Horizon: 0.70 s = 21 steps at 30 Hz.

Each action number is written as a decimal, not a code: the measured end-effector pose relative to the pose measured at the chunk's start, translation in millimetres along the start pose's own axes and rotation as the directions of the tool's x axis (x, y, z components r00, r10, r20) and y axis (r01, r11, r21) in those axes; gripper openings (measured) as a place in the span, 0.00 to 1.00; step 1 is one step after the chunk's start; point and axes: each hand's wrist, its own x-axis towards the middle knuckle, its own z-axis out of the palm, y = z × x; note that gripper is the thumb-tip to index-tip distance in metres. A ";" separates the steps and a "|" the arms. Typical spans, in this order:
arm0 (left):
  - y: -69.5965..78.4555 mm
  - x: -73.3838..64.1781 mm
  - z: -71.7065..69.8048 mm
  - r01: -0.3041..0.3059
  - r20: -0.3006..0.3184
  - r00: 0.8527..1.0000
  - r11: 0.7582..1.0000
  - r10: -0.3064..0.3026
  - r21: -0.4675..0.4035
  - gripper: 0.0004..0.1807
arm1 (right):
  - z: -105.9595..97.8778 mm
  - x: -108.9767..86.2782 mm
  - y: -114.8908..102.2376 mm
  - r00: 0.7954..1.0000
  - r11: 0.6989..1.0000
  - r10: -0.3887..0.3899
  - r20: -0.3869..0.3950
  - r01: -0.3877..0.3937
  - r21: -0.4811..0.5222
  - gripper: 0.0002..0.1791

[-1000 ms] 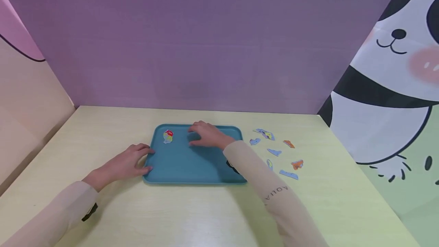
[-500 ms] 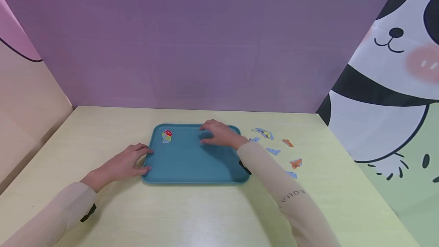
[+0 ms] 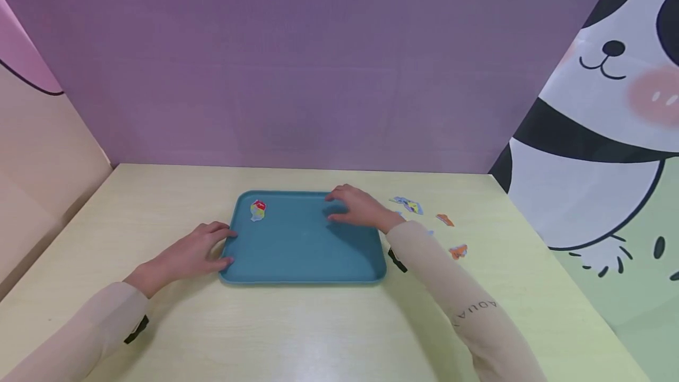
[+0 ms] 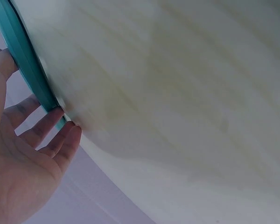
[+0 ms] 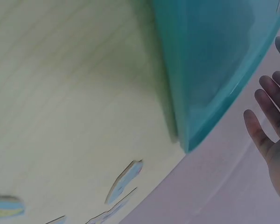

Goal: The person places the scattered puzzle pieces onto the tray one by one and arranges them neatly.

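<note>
A teal tray [image 3: 297, 258] lies on the table, with one small red and yellow jigsaw-like piece [image 3: 258, 210] near its back left corner. At the tray's left side my left hand [image 3: 196, 252] rests its fingertips and thumb on the rim; the left wrist view shows fairly straight fingers [image 4: 42, 128] against the tray edge [image 4: 25, 51]. Over the back right part of the tray hovers my right hand [image 3: 358, 208], fingers spread and holding nothing. In the right wrist view that hand [image 5: 277, 140] is apart from the tray [image 5: 214, 56].
Right of the tray lie several flat cut-out pieces: a blue and yellow one [image 3: 408, 204], an orange one [image 3: 445, 220] and another orange one [image 3: 458, 251]. My right sleeve [image 3: 451, 282] hides some others. A purple wall [image 3: 318, 75] rises behind the table.
My right hand has moved right across the tray, and its sleeve now covers more of the loose pieces. The left hand stays at the tray's left rim.
</note>
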 end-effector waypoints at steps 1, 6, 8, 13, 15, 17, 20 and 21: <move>0.3 0.0 -0.2 -0.001 -0.001 1.000 1.000 0.001 0.000 0.26 | -1.1 -1.9 0.8 1.000 1.000 0.002 -0.002 -0.002 0.004 0.25; 1.8 -0.1 -1.1 -0.005 -0.005 1.000 1.000 0.005 0.000 0.26 | -5.0 -12.4 5.6 1.000 1.000 0.008 -0.010 -0.008 0.005 0.24; 2.2 -0.3 -1.4 -0.006 -0.006 1.000 1.000 0.006 -0.001 0.26 | -5.1 -16.1 9.4 1.000 1.000 0.009 -0.016 -0.009 0.007 0.24; 2.3 -0.8 -1.8 -0.007 -0.005 1.000 1.000 0.007 -0.001 0.26 | -4.4 -24.7 22.5 0.999 1.000 0.015 -0.034 -0.015 0.005 0.24; 1.9 -0.9 -1.7 -0.007 -0.004 1.000 1.000 0.007 0.000 0.26 | -4.5 -28.9 27.9 0.999 1.000 0.022 -0.039 -0.022 0.002 0.23; 1.0 -0.9 -1.3 -0.007 -0.003 1.000 1.000 0.007 0.000 0.26 | -5.0 -33.8 32.8 0.999 1.000 0.026 -0.048 -0.026 0.008 0.23; -0.3 -0.8 -0.5 -0.006 -0.003 1.000 1.000 0.006 -0.001 0.26 | -6.4 -41.0 38.9 0.997 0.999 0.035 -0.072 -0.032 0.034 0.23; -0.6 -0.8 -0.3 -0.006 -0.003 1.000 1.000 0.006 -0.002 0.26 | -7.0 -43.3 40.7 0.996 0.998 0.038 -0.083 -0.035 0.043 0.22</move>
